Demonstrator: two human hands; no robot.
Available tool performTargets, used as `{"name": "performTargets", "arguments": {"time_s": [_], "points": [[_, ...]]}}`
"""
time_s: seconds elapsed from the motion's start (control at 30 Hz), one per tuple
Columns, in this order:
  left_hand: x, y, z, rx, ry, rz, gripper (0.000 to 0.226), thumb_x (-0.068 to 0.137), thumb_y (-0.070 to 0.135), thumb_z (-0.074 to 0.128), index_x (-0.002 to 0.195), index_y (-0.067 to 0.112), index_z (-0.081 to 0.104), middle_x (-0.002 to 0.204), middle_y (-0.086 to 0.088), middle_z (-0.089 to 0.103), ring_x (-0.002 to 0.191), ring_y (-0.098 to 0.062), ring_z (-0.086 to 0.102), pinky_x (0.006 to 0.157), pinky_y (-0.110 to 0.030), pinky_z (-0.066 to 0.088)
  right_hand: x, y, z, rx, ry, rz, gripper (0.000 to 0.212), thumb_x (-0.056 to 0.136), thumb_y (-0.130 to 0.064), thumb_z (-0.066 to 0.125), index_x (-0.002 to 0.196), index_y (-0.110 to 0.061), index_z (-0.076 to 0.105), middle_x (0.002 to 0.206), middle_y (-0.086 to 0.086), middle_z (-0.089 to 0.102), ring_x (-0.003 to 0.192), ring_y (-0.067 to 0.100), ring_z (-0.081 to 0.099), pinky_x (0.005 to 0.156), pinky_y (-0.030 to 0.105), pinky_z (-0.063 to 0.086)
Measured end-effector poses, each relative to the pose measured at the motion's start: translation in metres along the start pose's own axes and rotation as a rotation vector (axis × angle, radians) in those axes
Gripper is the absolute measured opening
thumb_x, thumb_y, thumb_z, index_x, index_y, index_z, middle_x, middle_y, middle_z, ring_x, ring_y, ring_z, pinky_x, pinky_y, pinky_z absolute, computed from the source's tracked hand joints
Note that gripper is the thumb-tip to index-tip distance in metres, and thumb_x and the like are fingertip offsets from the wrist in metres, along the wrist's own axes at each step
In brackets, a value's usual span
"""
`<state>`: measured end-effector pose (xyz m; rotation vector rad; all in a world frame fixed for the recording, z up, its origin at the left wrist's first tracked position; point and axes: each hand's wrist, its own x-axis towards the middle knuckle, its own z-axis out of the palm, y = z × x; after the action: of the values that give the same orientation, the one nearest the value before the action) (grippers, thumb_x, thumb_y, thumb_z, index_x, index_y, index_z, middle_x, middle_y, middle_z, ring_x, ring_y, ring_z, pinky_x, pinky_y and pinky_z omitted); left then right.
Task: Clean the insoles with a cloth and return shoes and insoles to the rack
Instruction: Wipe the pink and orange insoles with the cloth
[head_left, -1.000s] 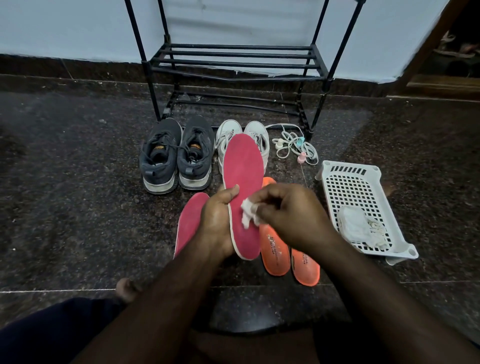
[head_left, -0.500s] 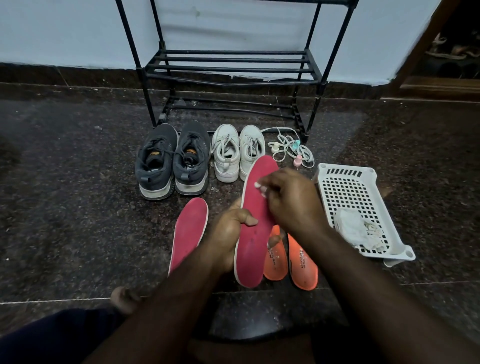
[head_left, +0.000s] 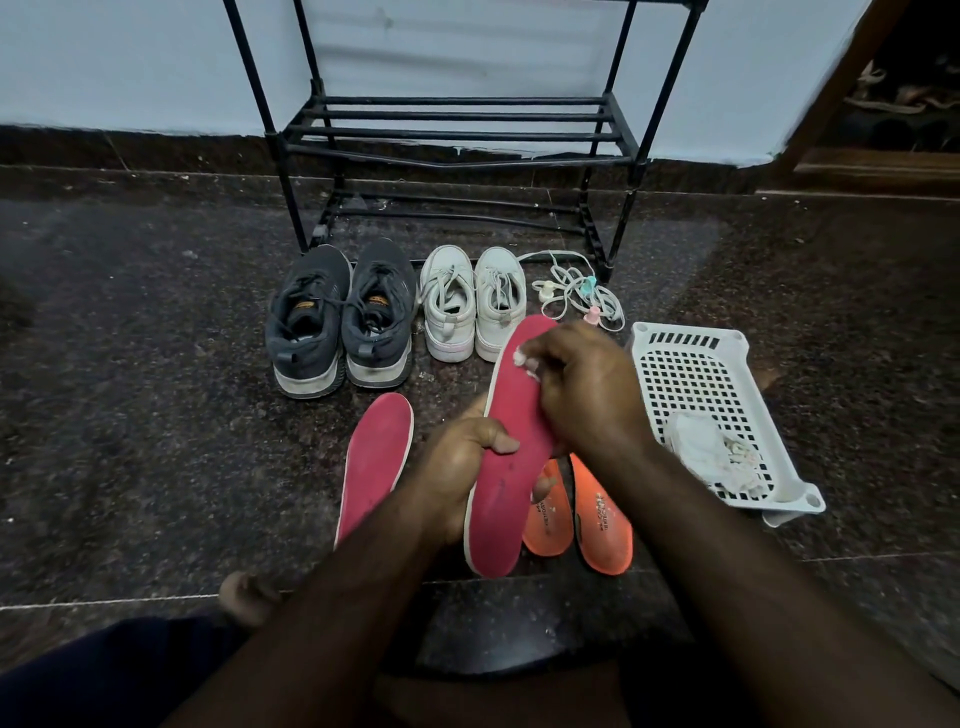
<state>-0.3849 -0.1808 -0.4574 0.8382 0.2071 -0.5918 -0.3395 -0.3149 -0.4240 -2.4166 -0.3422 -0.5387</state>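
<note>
Your biggest risk is the red insole (head_left: 511, 457) slipping: your left hand (head_left: 457, 467) grips it only around the middle, thumb curled over its face, so a hard wipe near the toe could bend it or twist it out of your hold. The cloth (head_left: 525, 361) is a small wad, mostly buried under your fingers, and it could bunch up so that skin rather than cloth rubs the surface. If the insole drops, it would likely land on the two orange insoles (head_left: 576, 514) lying on the floor right beneath it.

Your right hand (head_left: 582, 395) is curled, pinching the cloth against the upper part of the red insole, wrist bent inward. The insole is held tilted above the floor, toe pointing toward the white shoes (head_left: 472, 306). A second red insole (head_left: 376, 462) lies on the floor to the left, with the dark shoes (head_left: 340, 317) in front of the rack (head_left: 457, 132) and the white basket (head_left: 696, 384) off to the right
</note>
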Motion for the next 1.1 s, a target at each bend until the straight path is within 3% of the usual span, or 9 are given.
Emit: {"name": "performTargets", "arguments": {"time_s": [0.2,0.37,0.43,0.53,0.63,0.77,0.9,0.97,1.1], "points": [[0.001,0.002,0.003,-0.016,0.003,0.022,0.044,0.07,-0.007,0.039,0.101,0.016,0.06,0.081,-0.019,0.057,0.053,-0.032,0.055,0.048,-0.037,0.052,-0.019,-0.017,0.001,0.064,-0.08,-0.111,0.019,0.077,0.002,0.071,0.087,-0.014,0.075,0.084,-0.001,0.07,0.08,0.016,0.063,0.076,0.028,0.049],[-0.003,0.002,0.0,-0.025,-0.027,-0.018,0.054,0.083,-0.009,0.028,0.118,0.018,0.059,0.105,-0.03,0.066,0.083,-0.037,0.07,0.055,-0.038,0.055,0.004,0.006,-0.011,0.095,0.016,0.077,0.02,0.083,-0.005,0.07,0.092,-0.022,0.075,0.09,-0.008,0.068,0.085,0.009,0.063,0.079,0.034,0.053],[-0.005,0.005,0.002,-0.038,-0.034,-0.016,0.058,0.083,-0.009,0.027,0.129,0.016,0.052,0.115,-0.037,0.061,0.078,-0.037,0.071,0.052,-0.036,0.053,0.006,0.008,-0.022,0.207,0.026,0.169,0.02,0.086,-0.011,0.071,0.1,-0.024,0.074,0.096,-0.011,0.068,0.086,0.004,0.063,0.08,0.029,0.054],[-0.004,0.007,0.002,-0.07,-0.046,-0.016,0.064,0.083,-0.009,0.026,0.139,0.016,0.044,0.13,-0.041,0.05,0.065,-0.035,0.069,0.049,-0.035,0.052,0.004,0.008,-0.033,0.109,-0.014,0.064,0.028,0.083,0.006,0.064,0.096,-0.016,0.077,0.101,-0.002,0.065,0.092,0.007,0.06,0.081,0.019,0.049],[-0.002,0.005,0.0,-0.064,-0.048,-0.026,0.061,0.081,-0.01,0.029,0.13,0.017,0.052,0.116,-0.032,0.06,0.076,-0.038,0.071,0.051,-0.037,0.053,-0.002,0.004,-0.028,-0.017,-0.121,0.02,0.025,0.082,0.006,0.063,0.093,-0.012,0.078,0.104,0.003,0.064,0.096,0.013,0.059,0.084,0.02,0.046],[0.0,0.003,-0.002,-0.051,-0.015,-0.015,0.052,0.078,-0.009,0.032,0.113,0.017,0.06,0.092,-0.019,0.063,0.062,-0.033,0.058,0.052,-0.036,0.052,-0.015,-0.014,-0.013,0.0,-0.158,-0.123,0.02,0.075,0.003,0.065,0.085,-0.011,0.073,0.087,0.001,0.069,0.085,0.018,0.063,0.079,0.02,0.041],[0.0,0.004,-0.002,-0.038,-0.032,-0.012,0.054,0.08,-0.009,0.031,0.113,0.02,0.063,0.095,-0.023,0.066,0.073,-0.037,0.061,0.054,-0.036,0.053,-0.011,-0.01,-0.016,0.082,-0.07,-0.057,0.022,0.072,0.008,0.057,0.08,-0.011,0.066,0.082,0.0,0.067,0.08,0.016,0.06,0.075,0.029,0.047],[0.0,0.003,-0.003,-0.027,-0.055,-0.013,0.058,0.08,-0.008,0.031,0.118,0.022,0.063,0.102,-0.028,0.068,0.087,-0.041,0.065,0.057,-0.037,0.053,-0.003,0.0,-0.018,0.042,-0.012,0.053,0.024,0.077,0.006,0.058,0.087,-0.014,0.067,0.088,-0.001,0.067,0.085,0.015,0.06,0.076,0.023,0.045],[0.001,0.004,0.0,-0.015,-0.026,0.018,0.053,0.072,-0.008,0.036,0.107,0.02,0.066,0.088,-0.021,0.064,0.064,-0.034,0.059,0.055,-0.038,0.051,-0.015,-0.015,-0.01,0.007,-0.057,-0.037,0.021,0.077,-0.001,0.055,0.086,-0.013,0.07,0.086,0.001,0.068,0.083,0.021,0.062,0.076,0.033,0.049]]}}
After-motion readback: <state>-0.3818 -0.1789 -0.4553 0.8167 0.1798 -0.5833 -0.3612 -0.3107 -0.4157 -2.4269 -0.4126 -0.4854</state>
